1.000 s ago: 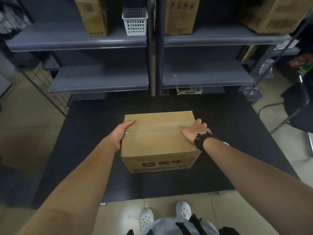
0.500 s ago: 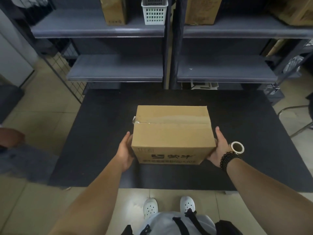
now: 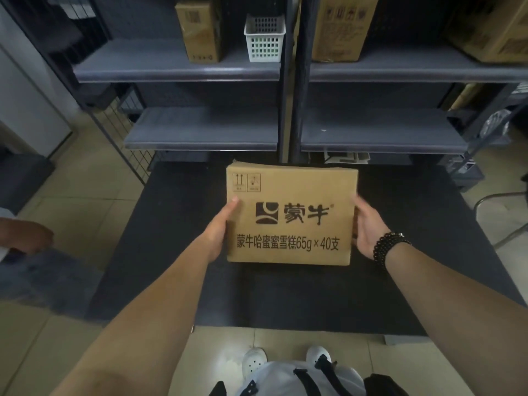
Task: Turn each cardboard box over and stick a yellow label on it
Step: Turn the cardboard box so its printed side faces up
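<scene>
I have the cardboard box (image 3: 291, 218) tipped up mid-table, printed face toward me, left hand (image 3: 221, 232) gripping its 9 o'clock side, right hand (image 3: 368, 227) pressing at 3 o'clock, fingers spread. Palm-only pressure could slip (contents shifting, probably); no yellow label visible.

Tan box (image 3: 291, 218) — black print; black table (image 3: 171, 224).
</scene>
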A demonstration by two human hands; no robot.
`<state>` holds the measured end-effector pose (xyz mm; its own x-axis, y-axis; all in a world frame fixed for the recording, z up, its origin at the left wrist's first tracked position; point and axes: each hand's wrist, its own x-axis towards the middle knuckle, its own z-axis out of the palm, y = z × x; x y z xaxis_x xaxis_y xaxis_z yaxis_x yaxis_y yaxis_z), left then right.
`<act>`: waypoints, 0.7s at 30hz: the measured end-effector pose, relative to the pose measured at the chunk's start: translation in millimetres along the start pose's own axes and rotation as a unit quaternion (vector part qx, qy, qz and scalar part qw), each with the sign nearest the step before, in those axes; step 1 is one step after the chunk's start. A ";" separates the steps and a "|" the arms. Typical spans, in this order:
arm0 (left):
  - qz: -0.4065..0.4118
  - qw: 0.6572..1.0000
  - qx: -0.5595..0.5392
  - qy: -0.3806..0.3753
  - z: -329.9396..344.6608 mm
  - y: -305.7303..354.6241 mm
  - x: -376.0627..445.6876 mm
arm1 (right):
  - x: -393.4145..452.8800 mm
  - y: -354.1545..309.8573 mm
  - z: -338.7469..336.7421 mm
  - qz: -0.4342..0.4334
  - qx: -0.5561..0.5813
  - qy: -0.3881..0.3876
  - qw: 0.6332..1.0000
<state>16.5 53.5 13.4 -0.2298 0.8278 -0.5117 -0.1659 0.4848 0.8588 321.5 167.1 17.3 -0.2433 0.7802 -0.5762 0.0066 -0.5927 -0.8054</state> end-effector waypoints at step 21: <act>-0.149 0.983 0.056 0.087 6.3 -39.4 1.6 | 26.6 59.2 4.4 0.091 -0.226 0.058 0.968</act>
<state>28.7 37.5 -21.1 -0.3502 0.5886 -0.7286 -0.1458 0.7342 0.6631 311.2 151.9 -45.1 -0.0881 0.7030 -0.7057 0.4696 -0.5955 -0.6518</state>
